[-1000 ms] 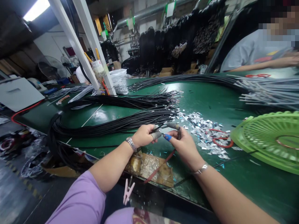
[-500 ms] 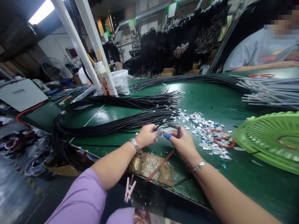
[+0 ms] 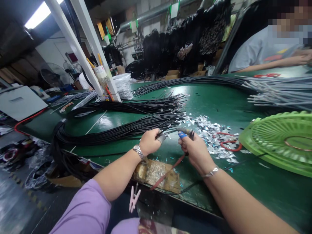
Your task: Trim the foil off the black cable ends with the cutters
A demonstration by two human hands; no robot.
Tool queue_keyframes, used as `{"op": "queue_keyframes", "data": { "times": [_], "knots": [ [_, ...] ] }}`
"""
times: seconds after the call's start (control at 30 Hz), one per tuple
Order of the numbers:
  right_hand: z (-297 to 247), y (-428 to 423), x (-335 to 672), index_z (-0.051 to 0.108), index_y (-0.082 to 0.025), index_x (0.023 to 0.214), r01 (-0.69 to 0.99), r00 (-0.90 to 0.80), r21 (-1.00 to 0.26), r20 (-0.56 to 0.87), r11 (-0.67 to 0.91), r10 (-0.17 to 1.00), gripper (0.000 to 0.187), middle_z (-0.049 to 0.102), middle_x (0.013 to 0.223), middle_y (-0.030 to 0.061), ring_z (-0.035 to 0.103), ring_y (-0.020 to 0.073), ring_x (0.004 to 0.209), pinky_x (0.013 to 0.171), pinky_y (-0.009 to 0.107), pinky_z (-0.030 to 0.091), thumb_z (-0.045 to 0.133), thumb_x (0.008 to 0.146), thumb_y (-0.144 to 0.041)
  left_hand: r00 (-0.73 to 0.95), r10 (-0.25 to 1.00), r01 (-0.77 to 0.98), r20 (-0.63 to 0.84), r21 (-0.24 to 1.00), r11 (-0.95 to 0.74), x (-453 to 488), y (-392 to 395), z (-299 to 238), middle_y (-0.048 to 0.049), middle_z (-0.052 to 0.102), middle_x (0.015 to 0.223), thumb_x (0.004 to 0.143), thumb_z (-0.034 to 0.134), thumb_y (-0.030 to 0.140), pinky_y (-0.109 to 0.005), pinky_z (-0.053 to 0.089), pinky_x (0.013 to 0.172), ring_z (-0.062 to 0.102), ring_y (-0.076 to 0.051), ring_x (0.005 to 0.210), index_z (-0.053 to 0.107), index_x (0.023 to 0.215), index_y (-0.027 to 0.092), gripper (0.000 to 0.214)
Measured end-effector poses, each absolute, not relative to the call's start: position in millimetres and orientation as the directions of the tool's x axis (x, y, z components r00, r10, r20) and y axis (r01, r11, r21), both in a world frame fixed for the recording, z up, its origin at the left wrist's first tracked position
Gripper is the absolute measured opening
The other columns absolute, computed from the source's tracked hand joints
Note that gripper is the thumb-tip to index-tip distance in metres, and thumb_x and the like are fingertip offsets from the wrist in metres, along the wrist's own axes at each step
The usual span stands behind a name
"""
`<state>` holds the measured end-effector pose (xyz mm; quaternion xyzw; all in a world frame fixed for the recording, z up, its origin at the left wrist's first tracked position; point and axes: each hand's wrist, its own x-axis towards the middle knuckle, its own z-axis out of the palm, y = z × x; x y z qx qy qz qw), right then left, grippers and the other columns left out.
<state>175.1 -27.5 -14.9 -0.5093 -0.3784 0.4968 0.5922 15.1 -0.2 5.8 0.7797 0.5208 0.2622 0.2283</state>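
Observation:
My left hand (image 3: 151,142) is closed on a black cable (image 3: 164,130), whose end sticks out toward the right. A grey cover is on its thumb. Just to the right, my right hand (image 3: 198,150) is curled shut, with blue tape on the thumb and a dark covering on a finger. A small dark pointed thing (image 3: 192,135) shows between its fingers, too little of it to name. A reddish strap (image 3: 168,174) runs from below this hand to the table edge. Beyond both hands lies a bundle of black cables (image 3: 104,133), its stripped ends near my left hand.
Foil scraps (image 3: 207,130) and red-handled scissors (image 3: 230,145) lie right of my hands. A green fan guard (image 3: 275,143) stands at the right. More black cables (image 3: 136,105) and grey cables (image 3: 278,91) are farther back. A person (image 3: 258,48) sits across the table.
My right hand has drawn away from my left, and its fingers have curled in. My left hand keeps its hold on the cable. The whole view has shifted slightly.

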Motion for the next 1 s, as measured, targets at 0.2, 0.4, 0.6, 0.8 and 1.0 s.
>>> {"op": "queue_keyframes", "data": {
  "times": [0.2,0.4,0.6,0.8,1.0],
  "knots": [
    [-16,-29,168,0.053,-0.020,0.098,-0.112,0.176,-0.992,0.042,0.062,0.983,0.059,0.063,0.071,-0.0006,0.054,0.0142,0.060,0.054,0.026,0.040,0.079,0.051,-0.044,0.330,0.920,0.760,0.210,0.519,-0.391,17,-5,9,-0.0011,0.060,0.065,0.080,0.055,0.029,-0.025,0.032,0.055,0.052,-0.014,0.060,0.057,0.074,0.017,0.014],
    [-16,-27,166,0.050,-0.020,0.091,-0.211,0.166,-0.977,-0.065,-0.029,0.984,0.059,0.060,0.063,-0.0038,0.046,0.0102,0.049,0.044,0.023,0.031,0.081,0.044,-0.039,0.395,0.906,0.872,0.150,0.249,-0.422,22,-16,15,-0.0062,0.068,0.078,0.079,0.054,0.026,-0.029,0.039,0.061,0.063,-0.023,0.074,0.061,0.092,0.019,0.016],
    [-9,-30,167,0.052,-0.019,0.079,-0.323,0.072,-0.941,-0.126,-0.097,0.989,0.052,0.047,0.052,-0.0093,0.032,0.0047,0.040,0.038,0.021,0.020,0.082,0.039,-0.032,0.318,0.933,0.899,0.170,0.258,-0.353,19,-7,13,-0.0060,0.066,0.075,0.078,0.054,0.024,-0.028,0.037,0.059,0.061,-0.021,0.071,0.059,0.087,0.018,0.011],
    [-6,-34,173,0.053,-0.020,0.076,-0.284,0.050,-0.958,-0.060,-0.043,0.997,0.042,0.042,0.048,-0.0099,0.029,0.0046,0.038,0.037,0.020,0.019,0.079,0.050,-0.039,0.155,0.982,0.498,-0.109,0.867,0.018,11,11,13,0.0050,0.045,0.049,0.083,0.052,0.029,-0.020,0.030,0.044,0.039,-0.008,0.042,0.046,0.066,0.018,0.022],
    [-17,-28,169,0.053,-0.020,0.073,-0.235,0.086,-0.969,-0.093,-0.071,0.992,0.038,0.047,0.048,-0.0069,0.029,0.0057,0.038,0.037,0.020,0.016,0.074,0.056,-0.047,0.278,0.939,0.239,-0.205,0.961,0.139,11,7,12,0.0078,0.041,0.043,0.078,0.060,0.040,-0.017,0.022,0.035,0.031,-0.004,0.034,0.046,0.065,0.017,0.029]
  ]
}}
